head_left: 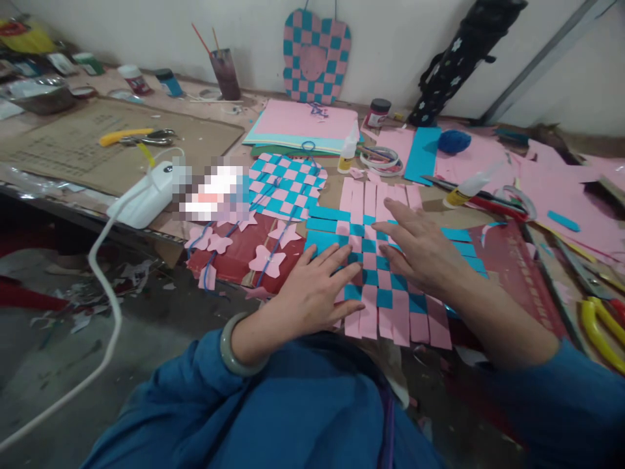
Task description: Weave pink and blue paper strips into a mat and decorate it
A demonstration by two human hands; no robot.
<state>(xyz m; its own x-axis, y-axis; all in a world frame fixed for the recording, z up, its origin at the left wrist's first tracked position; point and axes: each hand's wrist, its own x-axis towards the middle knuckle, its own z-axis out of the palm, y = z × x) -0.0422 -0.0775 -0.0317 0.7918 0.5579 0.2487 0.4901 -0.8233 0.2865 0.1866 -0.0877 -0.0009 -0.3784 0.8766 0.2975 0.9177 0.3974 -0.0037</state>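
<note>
In front of me lies a mat of woven pink and blue paper strips [370, 262], its strip ends sticking out loose on all sides. My left hand [317, 286] rests flat with fingers spread on the mat's left part. On the upper right part lies my right hand [415, 244], fingers stretched out over the weave and holding nothing. To the upper left is a finished-looking checkered paper piece [283, 185] with blue cords. Pink paper star and flower shapes [267, 260] hang on those cords over a red board [234, 244].
Yellow-handled scissors [603, 332] lie at the right edge, red-handled scissors [508, 207] behind my right hand. Glue bottles [347, 153], pink paper sheets [307, 124] and blue yarn [454, 141] sit farther back. A white corded device [146, 195] lies at the left.
</note>
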